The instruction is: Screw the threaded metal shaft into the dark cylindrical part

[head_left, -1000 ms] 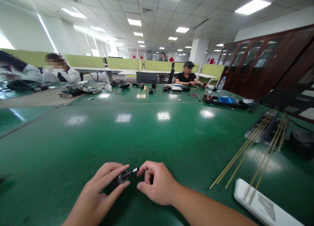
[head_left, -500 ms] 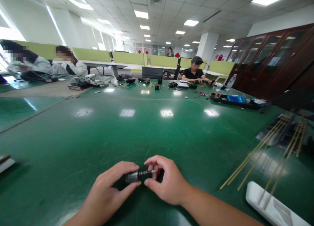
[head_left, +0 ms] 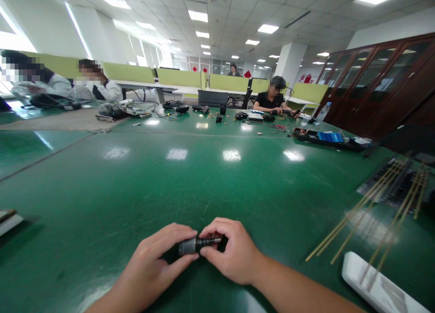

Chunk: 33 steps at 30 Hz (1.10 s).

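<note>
A dark metal cylinder with a thin stepped shaft (head_left: 187,247) lies level between my two hands. Rings or spring coils seem to run along the shaft, whose bright tip points right. My left hand (head_left: 159,256) is closed on the cylinder's thick body, thumb below and fingers above. Around the thinner shaft, my right hand (head_left: 234,249) has its thumb and fingers curled in close, seemingly pinching it near the body. The right fingertips are partly hidden behind the shaft.
Long thin brass-coloured rods (head_left: 360,208) and a white tray-like piece (head_left: 374,281) lie at the right. A black tray with blue packets (head_left: 329,137) sits farther back. Another white-edged object (head_left: 10,223) is at the left edge. Several people sit beyond the green table (head_left: 146,181).
My right hand's fingers have closed in around the shaft near the body. The cylinder and my left hand have shifted slightly right.
</note>
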### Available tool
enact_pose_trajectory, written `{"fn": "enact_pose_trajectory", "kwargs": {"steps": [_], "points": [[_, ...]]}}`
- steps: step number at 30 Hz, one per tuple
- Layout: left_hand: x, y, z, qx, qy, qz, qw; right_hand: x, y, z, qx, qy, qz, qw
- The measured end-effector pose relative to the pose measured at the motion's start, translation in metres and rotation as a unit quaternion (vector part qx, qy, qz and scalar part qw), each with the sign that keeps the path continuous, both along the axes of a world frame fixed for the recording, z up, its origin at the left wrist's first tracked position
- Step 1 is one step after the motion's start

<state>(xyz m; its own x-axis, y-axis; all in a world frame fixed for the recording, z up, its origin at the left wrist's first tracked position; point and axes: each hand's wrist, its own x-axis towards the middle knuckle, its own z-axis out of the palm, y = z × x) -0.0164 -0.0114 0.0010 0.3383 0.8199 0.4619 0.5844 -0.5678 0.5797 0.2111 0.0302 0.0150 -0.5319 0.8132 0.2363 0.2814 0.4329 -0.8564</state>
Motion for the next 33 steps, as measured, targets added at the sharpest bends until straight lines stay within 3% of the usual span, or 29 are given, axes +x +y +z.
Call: {"fn": "enact_pose_trajectory", "kwargs": {"steps": [33], "points": [[-0.0046,-0.0044,0.0002,0.039,0.042,-0.006,0.998,0.0025,-0.0020,0.0060,0.067,-0.050,0.023,0.996]]}}
